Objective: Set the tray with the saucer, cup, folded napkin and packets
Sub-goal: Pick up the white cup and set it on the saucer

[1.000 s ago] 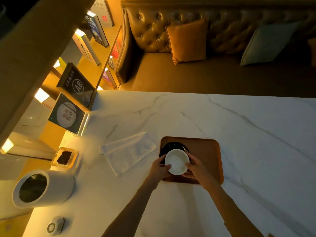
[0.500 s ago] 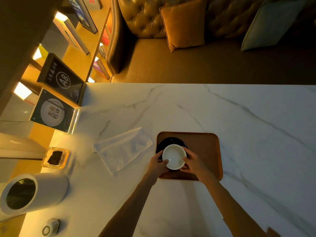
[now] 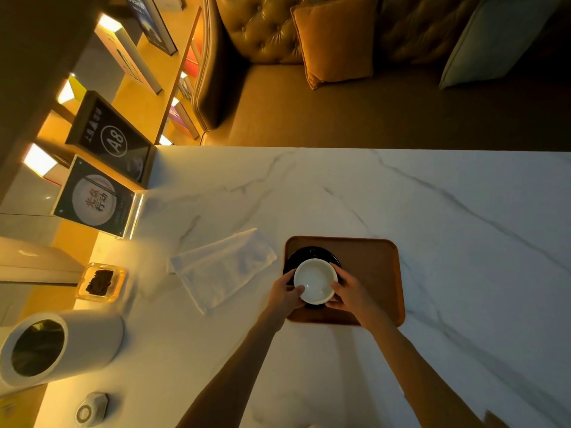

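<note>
1. Two hands hold one white cup [image 3: 315, 281]: the left hand [image 3: 284, 293] cups its left side, the right hand [image 3: 350, 293] its right, over the black saucer [image 3: 312, 253] at the tray's [image 3: 370, 273] left end.
2. To do this step well, I would lower the cup level and centred on the saucer, then let go with both hands together so nothing slides.
3. Count: one tray, one saucer, one cup, one folded napkin [image 3: 221, 268] lying on the counter [image 3: 432, 211] just left of the tray.
4. One small dish [image 3: 100, 282] farther left may hold the packets; I cannot tell how many.
</note>
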`<state>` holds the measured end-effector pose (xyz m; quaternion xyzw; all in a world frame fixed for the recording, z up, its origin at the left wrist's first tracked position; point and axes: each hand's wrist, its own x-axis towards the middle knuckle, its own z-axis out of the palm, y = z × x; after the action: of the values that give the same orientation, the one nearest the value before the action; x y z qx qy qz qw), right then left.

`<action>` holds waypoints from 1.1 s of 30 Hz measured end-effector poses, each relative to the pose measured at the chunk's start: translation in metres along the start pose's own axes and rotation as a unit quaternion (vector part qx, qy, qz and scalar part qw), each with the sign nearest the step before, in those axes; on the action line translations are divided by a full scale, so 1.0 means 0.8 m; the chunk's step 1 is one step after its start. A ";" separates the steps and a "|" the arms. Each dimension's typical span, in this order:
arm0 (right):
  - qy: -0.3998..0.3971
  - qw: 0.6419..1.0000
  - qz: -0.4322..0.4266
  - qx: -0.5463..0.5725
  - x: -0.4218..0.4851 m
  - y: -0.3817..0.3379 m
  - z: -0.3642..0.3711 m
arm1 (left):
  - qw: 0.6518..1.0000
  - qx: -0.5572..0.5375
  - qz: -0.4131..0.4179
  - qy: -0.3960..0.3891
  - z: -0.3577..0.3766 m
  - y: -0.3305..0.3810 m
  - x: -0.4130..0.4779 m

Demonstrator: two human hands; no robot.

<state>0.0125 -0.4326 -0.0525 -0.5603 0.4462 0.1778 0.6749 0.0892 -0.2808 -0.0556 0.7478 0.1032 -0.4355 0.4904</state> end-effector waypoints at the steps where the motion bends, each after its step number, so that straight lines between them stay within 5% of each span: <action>1: -0.001 1.000 0.000 0.003 0.001 0.000 0.000 | 1.000 -0.001 0.002 -0.001 -0.001 0.000 0.001; 33: -0.006 1.000 0.004 0.015 -0.008 0.001 0.001 | 0.999 -0.032 -0.020 0.003 -0.001 -0.006 0.006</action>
<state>0.0090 -0.4300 -0.0480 -0.5470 0.4467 0.1768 0.6856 0.0893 -0.2787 -0.0621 0.7310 0.1337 -0.4392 0.5048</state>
